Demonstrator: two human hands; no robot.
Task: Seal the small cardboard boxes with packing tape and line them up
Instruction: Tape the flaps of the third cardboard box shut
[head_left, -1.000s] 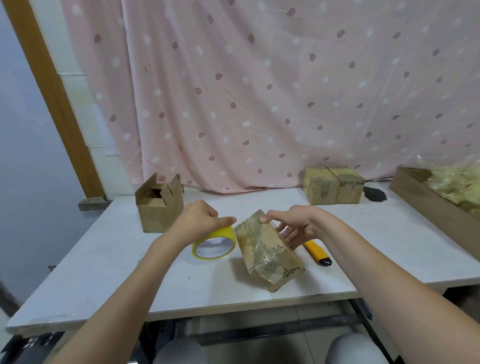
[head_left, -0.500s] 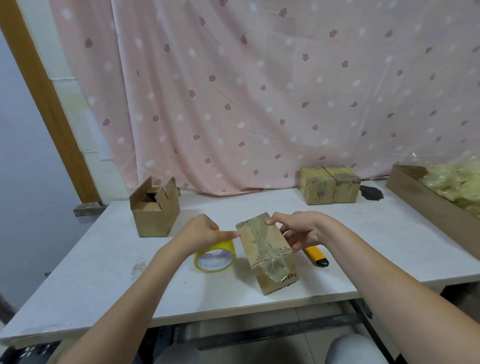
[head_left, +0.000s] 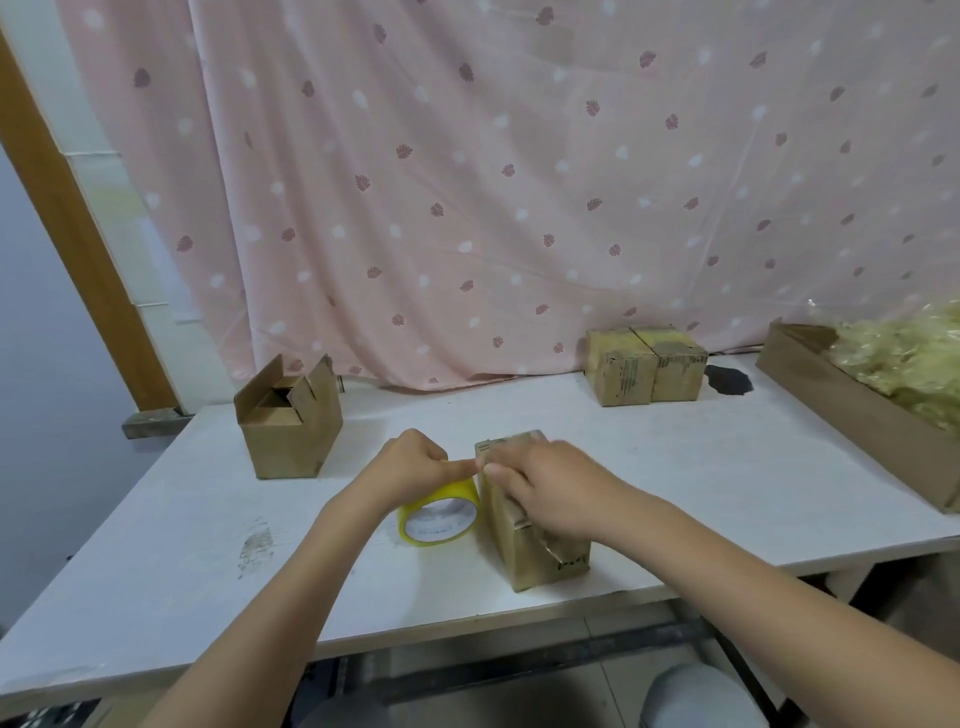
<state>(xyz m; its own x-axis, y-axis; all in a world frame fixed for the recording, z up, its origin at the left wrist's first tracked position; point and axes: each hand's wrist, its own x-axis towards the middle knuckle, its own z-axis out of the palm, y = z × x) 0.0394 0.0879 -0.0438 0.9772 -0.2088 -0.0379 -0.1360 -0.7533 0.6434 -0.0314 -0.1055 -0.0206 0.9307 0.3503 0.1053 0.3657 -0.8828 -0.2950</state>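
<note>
A small cardboard box with clear tape on it stands flat near the table's front edge. My right hand lies over its top, thumb on the left face and fingers curled over the far top edge, slightly blurred. Just left of the box lies a yellow tape roll. My left hand grips its upper rim, with the forefinger stretched to the box's top corner. An unsealed box with raised flaps stands at the left. Two taped boxes sit side by side at the back.
A long cardboard tray holding crumpled yellowish plastic runs along the table's right edge. A dark patch marks the white table beside the two taped boxes. A pink dotted curtain hangs behind the table.
The box was tilted on an edge and now stands flat on the table. My right hand has slid over its top and hides the yellow knife seen earlier. My left hand stays on the roll.
</note>
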